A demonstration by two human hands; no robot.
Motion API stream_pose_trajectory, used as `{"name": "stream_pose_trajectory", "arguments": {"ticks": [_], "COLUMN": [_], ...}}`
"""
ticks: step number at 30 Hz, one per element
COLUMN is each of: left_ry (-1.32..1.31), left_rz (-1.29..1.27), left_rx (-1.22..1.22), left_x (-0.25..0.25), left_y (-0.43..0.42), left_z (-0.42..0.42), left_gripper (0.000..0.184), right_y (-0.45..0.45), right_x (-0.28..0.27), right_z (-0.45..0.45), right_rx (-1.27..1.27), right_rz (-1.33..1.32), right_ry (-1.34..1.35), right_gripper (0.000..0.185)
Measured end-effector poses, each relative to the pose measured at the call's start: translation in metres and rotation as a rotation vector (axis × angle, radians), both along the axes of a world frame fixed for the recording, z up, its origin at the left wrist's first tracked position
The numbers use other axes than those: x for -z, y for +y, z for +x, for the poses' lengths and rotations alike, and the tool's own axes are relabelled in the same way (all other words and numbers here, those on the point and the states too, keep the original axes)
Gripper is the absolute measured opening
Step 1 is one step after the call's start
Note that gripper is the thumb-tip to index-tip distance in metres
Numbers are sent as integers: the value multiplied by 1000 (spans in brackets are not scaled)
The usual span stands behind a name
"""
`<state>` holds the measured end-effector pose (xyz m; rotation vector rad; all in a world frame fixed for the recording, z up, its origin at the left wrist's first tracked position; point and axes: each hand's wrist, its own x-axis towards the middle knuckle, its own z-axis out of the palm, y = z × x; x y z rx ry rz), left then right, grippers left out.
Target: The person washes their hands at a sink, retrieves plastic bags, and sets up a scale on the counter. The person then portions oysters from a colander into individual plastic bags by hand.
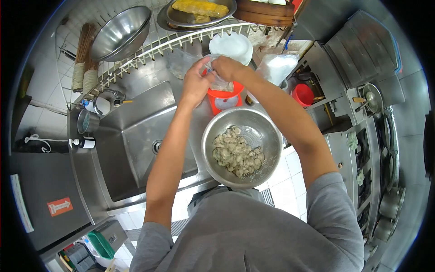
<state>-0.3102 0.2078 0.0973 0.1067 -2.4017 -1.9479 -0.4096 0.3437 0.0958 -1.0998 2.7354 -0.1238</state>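
Above a red kitchen scale (226,102), my left hand (196,84) and my right hand (226,69) hold the top of a clear plastic bag (220,83). The fingers of both hands are closed at the bag's mouth. Its lower part rests in the scale's orange-red pan (234,92), with something pale inside that I cannot make out well. Nearer to me stands a perforated metal colander (267,156). Greyish shucked oysters (236,152) lie in it, and neither hand touches them.
A steel sink (140,136) is at the left. Behind the hands are a stack of white plates (231,45) and a wire rack (131,65) with a metal bowl (121,34). At the right are a packet of clear bags (277,68), a red container (303,94) and a stove (362,167).
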Motion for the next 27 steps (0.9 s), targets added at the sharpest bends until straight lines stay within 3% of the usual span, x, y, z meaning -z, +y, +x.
{"name": "stream_pose_trajectory", "arguments": {"ticks": [5,9,11,17,22,27], "left_ry": [11,40,37,42,129,221], "left_rz": [54,80,71,-8,-121,20], "left_rx": [-16,-39,-42,11,42,15], "left_x": [-3,-8,-10,-6,7,19], "left_y": [3,4,6,1,-2,5], "left_z": [-1,3,6,6,-1,8], "left_gripper": [56,57,57,56,53,73], "right_y": [13,32,47,94,132,150], "right_x": [-14,-60,-67,-102,-54,16], "right_z": [2,25,33,101,162,220], "right_rx": [-43,-69,-81,-109,-39,97], "right_rz": [-81,-63,-266,-462,-488,-494], "right_ry": [66,9,128,35,-155,-302], "right_gripper": [21,23,28,24,19,25]}}
